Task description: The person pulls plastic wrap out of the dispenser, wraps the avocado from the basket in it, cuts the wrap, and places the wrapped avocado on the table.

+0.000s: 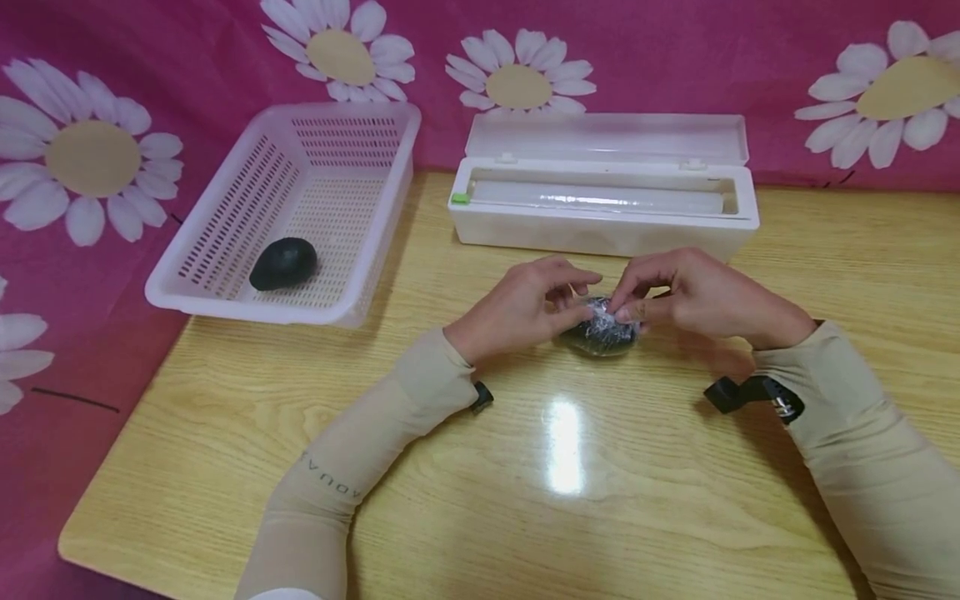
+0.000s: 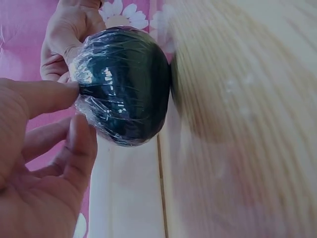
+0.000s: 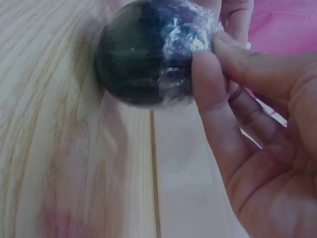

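The right hand [image 3: 272, 173] pinches clear film [image 3: 185, 37] wrapped round a dark green, rounded fruit [image 3: 131, 59] resting on the wood-grained counter [image 3: 44, 109]. The left hand [image 3: 237, 22] shows just beyond, on the left; pink cloth [image 3: 282, 25] backs both. A white box [image 3: 190, 188] lies on the far side.

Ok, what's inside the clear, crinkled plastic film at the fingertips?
A smooth, dark, rounded object shows through the film. The left hand, right hand and crinkled film partly cover its top; its underside, against the light wood-grain table, is hidden.
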### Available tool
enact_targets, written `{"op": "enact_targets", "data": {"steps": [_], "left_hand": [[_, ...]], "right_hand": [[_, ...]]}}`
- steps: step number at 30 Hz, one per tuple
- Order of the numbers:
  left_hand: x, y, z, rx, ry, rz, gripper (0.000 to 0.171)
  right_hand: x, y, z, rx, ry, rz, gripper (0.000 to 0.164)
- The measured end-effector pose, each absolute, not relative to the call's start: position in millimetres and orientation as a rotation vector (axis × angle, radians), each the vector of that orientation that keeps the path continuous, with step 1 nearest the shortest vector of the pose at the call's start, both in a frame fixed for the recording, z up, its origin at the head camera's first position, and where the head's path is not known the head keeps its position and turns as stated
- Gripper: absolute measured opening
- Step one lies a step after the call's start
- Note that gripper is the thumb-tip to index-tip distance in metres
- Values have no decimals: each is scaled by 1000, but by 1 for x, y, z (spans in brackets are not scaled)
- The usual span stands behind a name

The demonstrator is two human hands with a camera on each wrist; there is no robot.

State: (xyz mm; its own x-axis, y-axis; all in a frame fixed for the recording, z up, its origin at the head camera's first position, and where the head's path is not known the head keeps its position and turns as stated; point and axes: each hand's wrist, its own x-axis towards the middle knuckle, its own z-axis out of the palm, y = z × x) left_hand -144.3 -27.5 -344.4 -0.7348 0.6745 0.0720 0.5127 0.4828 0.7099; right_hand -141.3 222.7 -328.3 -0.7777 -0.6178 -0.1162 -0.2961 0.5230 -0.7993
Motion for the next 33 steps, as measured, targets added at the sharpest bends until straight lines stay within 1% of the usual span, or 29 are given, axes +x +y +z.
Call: {"op": "enact_targets", "data": {"steps": [2, 3, 6, 8, 9, 13, 20, 26, 33], "left_hand": [[-144, -28, -345, 998, 2506, 1061, 46], [-144, -29, -345, 987, 2504, 1050, 46], [-144, -29, -346, 965, 2501, 1025, 43], [-145, -29, -346, 965, 2502, 1021, 39], [-145, -28, -346, 972, 2503, 1021, 36], [-145, -28, -346, 1012, 2503, 1034, 31], [-144, -28, -347, 1083, 2524, 1037, 28], [-143, -26, -347, 1037, 2521, 1142, 22], [-140, -23, -349, 1109, 2516, 1212, 15]], "right_hand": [[-142, 223, -329, -727, 2371, -1131, 13], [-142, 223, -329, -728, 2371, -1122, 18], [-142, 225, -330, -762, 2398, -1081, 33], [-143, 227, -330, -798, 2412, -1064, 39], [-143, 227, -330, -809, 2411, -1065, 39], [-143, 227, -331, -829, 2376, -1119, 30], [-143, 225, -331, -827, 2371, -1180, 20], [-144, 225, -331, -750, 2314, -1187, 10], [-144, 227, -331, -771, 2290, -1169, 9]]}}
